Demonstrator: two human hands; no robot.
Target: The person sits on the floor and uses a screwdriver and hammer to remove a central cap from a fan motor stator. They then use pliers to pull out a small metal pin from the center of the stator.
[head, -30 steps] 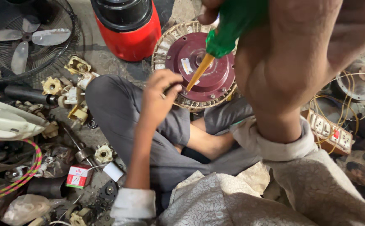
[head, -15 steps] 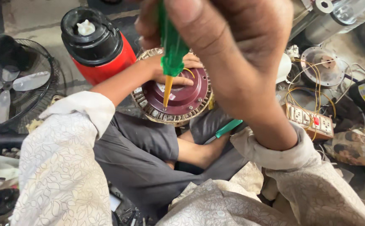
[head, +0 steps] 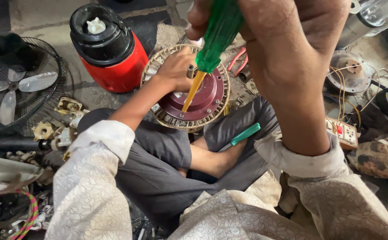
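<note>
Right hand (head: 287, 53) closed around green translucent-handled screwdriver (head: 214, 40), close to camera; handle top hidden inside fist, yellowish shank angled down-left, tip meeting the face of the round maroon fan motor housing with copper-wound ring (head: 203, 95). Motor resting on floor just beyond crossed legs, its upper left part covered by left hand (head: 176, 71). Left hand laid on the motor near the central shaft stub, fingers curled; grip not discernible. Second green-handled screwdriver (head: 243, 134) lying on right trouser leg, blade hidden. Red blender base with black top (head: 109, 49) standing left of motor. Grey table fan in wire guard (head: 18, 86) cut off at left edge.
</note>
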